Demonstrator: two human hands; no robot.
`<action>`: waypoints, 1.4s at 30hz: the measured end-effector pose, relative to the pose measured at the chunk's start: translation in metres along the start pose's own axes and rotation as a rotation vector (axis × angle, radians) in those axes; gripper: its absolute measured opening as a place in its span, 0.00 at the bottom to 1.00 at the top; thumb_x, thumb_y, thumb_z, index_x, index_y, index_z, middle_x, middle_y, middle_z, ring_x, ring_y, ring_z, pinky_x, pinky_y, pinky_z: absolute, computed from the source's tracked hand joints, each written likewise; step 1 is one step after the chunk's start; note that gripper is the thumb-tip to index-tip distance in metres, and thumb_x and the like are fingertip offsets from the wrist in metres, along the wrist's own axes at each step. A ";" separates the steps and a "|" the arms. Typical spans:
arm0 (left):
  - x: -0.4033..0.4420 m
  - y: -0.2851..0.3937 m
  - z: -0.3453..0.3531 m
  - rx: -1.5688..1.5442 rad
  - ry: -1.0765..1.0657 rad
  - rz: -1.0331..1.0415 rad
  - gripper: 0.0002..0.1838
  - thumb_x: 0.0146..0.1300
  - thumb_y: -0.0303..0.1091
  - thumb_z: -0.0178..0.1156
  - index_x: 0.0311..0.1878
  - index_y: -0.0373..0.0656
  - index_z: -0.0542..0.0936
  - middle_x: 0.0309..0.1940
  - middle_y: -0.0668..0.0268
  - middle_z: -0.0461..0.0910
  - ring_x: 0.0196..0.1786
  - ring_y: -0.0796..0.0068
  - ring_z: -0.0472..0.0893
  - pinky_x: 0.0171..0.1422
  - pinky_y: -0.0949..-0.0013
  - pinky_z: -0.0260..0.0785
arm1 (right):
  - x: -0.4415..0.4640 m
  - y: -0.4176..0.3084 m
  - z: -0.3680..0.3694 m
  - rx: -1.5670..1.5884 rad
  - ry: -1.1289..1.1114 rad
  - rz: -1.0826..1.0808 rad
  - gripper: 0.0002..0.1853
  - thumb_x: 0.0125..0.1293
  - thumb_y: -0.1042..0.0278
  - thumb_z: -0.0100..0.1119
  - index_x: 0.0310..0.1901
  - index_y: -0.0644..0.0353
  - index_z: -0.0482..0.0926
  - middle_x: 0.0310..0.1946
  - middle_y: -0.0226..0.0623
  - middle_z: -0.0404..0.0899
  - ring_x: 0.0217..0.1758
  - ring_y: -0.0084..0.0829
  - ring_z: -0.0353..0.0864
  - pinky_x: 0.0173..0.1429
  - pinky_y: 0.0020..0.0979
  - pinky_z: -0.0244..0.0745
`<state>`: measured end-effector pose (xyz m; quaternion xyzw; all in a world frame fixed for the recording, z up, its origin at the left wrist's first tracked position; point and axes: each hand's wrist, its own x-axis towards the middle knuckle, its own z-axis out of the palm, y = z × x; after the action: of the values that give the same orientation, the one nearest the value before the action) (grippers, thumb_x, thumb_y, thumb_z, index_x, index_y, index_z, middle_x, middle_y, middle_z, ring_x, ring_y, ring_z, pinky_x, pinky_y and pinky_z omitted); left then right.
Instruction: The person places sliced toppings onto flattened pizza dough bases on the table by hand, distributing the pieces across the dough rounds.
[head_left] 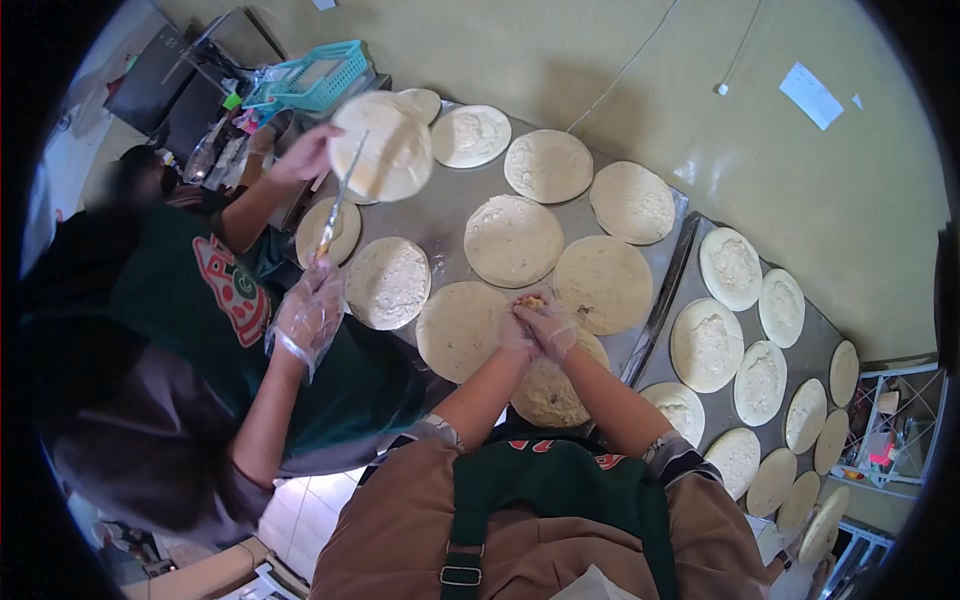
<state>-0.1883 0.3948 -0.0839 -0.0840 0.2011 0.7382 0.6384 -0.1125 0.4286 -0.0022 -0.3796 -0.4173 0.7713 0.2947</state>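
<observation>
My left hand (514, 334) and my right hand (551, 329), both in clear plastic gloves, are pressed together in a cup. Between them they hold a small clump of chunky reddish-yellow topping (532, 301). Right below them lies a round dough base (550, 395), partly hidden by my forearms. Another flat dough round (459, 333) is beside my left hand, and a further dough round (602, 284) with a few dark specks is beyond my right hand. Whether the hands touch the dough, I cannot tell.
On the left, a co-worker's gloved hand (309, 318) holds a long spreading knife (338, 205); the other hand (304, 156) lifts a dough round (383, 147). Several white-spread rounds cover the metal table (447, 215) and the right-hand table (707, 262). A turquoise basket (325, 80) stands far left.
</observation>
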 end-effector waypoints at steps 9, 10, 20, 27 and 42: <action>0.024 -0.012 0.032 -0.235 0.213 -0.033 0.11 0.54 0.32 0.36 0.31 0.42 0.70 0.32 0.61 0.72 0.35 0.67 0.73 0.43 0.67 0.66 | 0.037 0.027 -0.021 -0.272 0.129 -0.106 0.12 0.46 0.68 0.56 0.35 0.60 0.72 0.30 0.35 0.74 0.34 0.29 0.73 0.40 0.27 0.67; 0.025 -0.012 0.031 -0.153 0.240 -0.027 0.11 0.55 0.33 0.37 0.31 0.42 0.70 0.32 0.62 0.72 0.35 0.68 0.73 0.42 0.68 0.66 | 0.037 0.026 -0.026 -0.272 0.133 -0.100 0.12 0.46 0.68 0.56 0.35 0.60 0.72 0.30 0.35 0.74 0.34 0.29 0.73 0.40 0.27 0.67; 0.004 0.002 0.064 0.271 0.308 -0.053 0.21 0.61 0.47 0.36 0.46 0.40 0.66 0.42 0.63 0.70 0.47 0.68 0.69 0.55 0.68 0.58 | 0.046 0.010 -0.035 -0.967 -0.058 -0.241 0.13 0.44 0.72 0.52 0.36 0.57 0.73 0.32 0.44 0.74 0.36 0.40 0.73 0.39 0.34 0.68; 0.000 0.006 0.050 0.217 0.152 -0.079 0.22 0.61 0.48 0.36 0.48 0.42 0.66 0.43 0.65 0.70 0.46 0.69 0.69 0.55 0.68 0.58 | 0.043 0.004 -0.041 -0.952 -0.164 -0.058 0.13 0.42 0.78 0.52 0.34 0.58 0.72 0.29 0.38 0.73 0.32 0.32 0.73 0.36 0.30 0.67; -0.004 0.015 0.056 0.295 0.119 -0.116 0.19 0.60 0.45 0.37 0.44 0.43 0.70 0.37 0.67 0.72 0.42 0.73 0.71 0.49 0.71 0.61 | 0.027 -0.018 -0.029 -0.889 0.022 -0.007 0.11 0.47 0.71 0.50 0.36 0.58 0.75 0.29 0.38 0.76 0.31 0.35 0.75 0.36 0.30 0.68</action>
<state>-0.1947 0.4128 -0.0288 -0.0445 0.3398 0.6563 0.6722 -0.1006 0.4706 -0.0059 -0.4760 -0.7065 0.5120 0.1098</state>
